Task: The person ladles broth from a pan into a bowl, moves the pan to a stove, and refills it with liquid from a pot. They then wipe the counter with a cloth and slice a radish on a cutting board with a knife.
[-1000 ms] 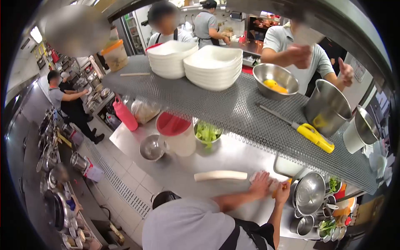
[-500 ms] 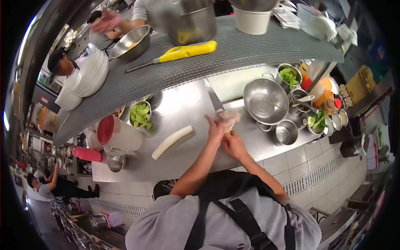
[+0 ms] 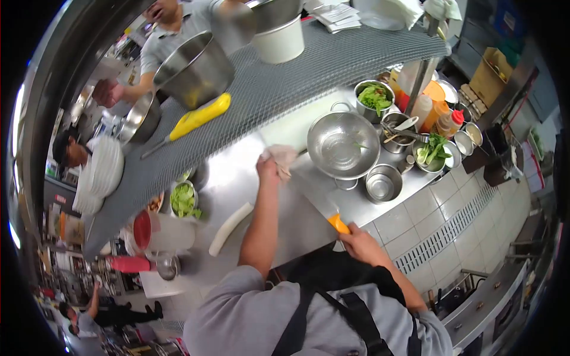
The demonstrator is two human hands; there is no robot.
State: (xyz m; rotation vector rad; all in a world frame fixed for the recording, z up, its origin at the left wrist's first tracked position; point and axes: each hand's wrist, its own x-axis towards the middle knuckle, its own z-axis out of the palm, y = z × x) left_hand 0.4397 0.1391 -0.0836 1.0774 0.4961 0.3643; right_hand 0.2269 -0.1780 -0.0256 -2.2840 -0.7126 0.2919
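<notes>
My left hand (image 3: 268, 168) clutches a cloth (image 3: 284, 156) on the desk (image 3: 300, 222), just left of the steel bowl (image 3: 343, 148). My right hand (image 3: 358, 242) grips the knife (image 3: 338, 223) below the bowl, at the desk's front edge, with bare steel between my hands.

no legible text, labels, brands, numbers or signs anywhere

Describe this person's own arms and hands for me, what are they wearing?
Both arms come out of short grey sleeves and are bare from there down. The left hand and right hand wear no gloves, and no watch or wristband shows. Black apron straps run over the shoulders and down the back.
</notes>
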